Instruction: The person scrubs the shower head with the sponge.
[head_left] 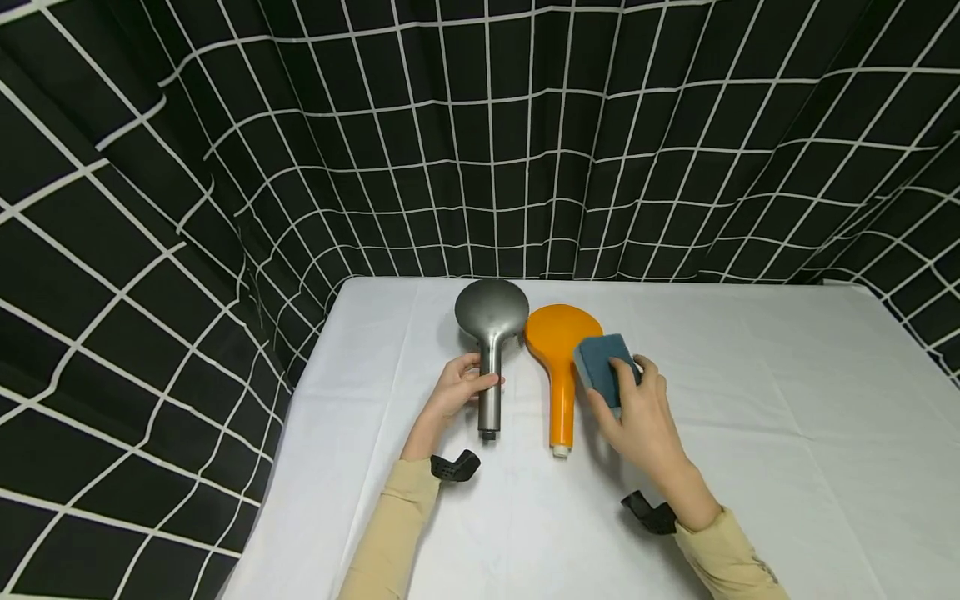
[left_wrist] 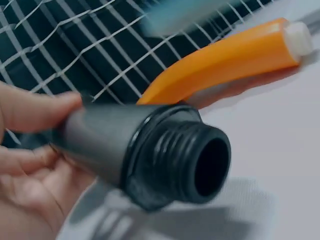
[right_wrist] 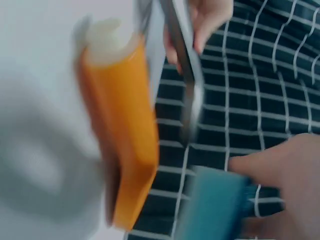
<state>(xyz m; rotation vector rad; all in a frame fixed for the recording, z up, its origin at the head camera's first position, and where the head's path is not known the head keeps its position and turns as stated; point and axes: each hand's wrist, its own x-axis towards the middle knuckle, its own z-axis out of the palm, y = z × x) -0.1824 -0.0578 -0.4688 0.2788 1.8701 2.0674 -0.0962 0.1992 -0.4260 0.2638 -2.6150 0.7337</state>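
Observation:
My left hand (head_left: 455, 389) grips the handle of a grey metallic shower head (head_left: 491, 312), thumb across it. In the left wrist view its black threaded end (left_wrist: 192, 160) points toward the camera. Just to the right lies an orange shower head (head_left: 562, 333) with a white connector (head_left: 560, 451) at the bottom of its handle. My right hand (head_left: 641, 421) pinches a blue sponge (head_left: 606, 367) between thumb and fingers. The sponge overlaps the right edge of the orange head in the head view. Blurred in the right wrist view, the sponge (right_wrist: 212, 205) shows beside the orange handle (right_wrist: 122, 100).
A white cloth (head_left: 750, 433) covers the table, with faint creases. Black curtains with a white grid (head_left: 525, 133) hang behind the table and along both sides. Black wrist devices (head_left: 456, 466) sit at both cuffs of the beige sleeves (head_left: 397, 525).

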